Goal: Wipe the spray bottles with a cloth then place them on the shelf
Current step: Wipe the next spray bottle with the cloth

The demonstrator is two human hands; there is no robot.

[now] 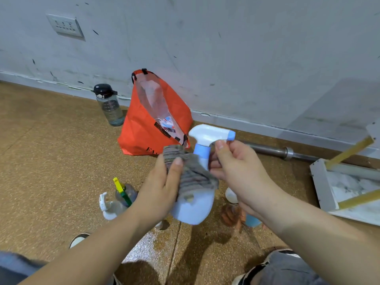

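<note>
Closest to my lens are the two bare forearms coming up from 7 and 5 o'clock, with denim-covered knees in the bottom corners.

Beyond them, the speckled brown floor (51,151) fills the lower half and a scuffed grey wall (226,48) the upper.

At 3 o'clock lies a white marbled panel (320,182) with yellow bars across it; I cannot tell what it is.

An orange bag (141,132) stands open against the wall at 11 o'clock from the hands.

At centre is the pale blue spray bottle (195,210), held in the air and tilted, its white trigger head toward 12.

My right hand (236,167) has thumb and curled fingers around its neck, just under the trigger.

My left hand (162,188) clamps a grey striped cloth (191,171) against the bottle's shoulder, thumb on top of the fabric.

A steel bar (267,150) lies along the skirting at 2 o'clock.

A clear water bottle (110,108) with a black cap stands at 10, just left of the bag.

On the floor at 8 o'clock, near the left wrist, are a white trigger bottle (109,210) and a bottle with a yellow-and-green trigger (123,192).

More containers sit under the right wrist at 5, too hidden to name.

A wall socket (64,25) sits at far 10 o'clock.
</note>
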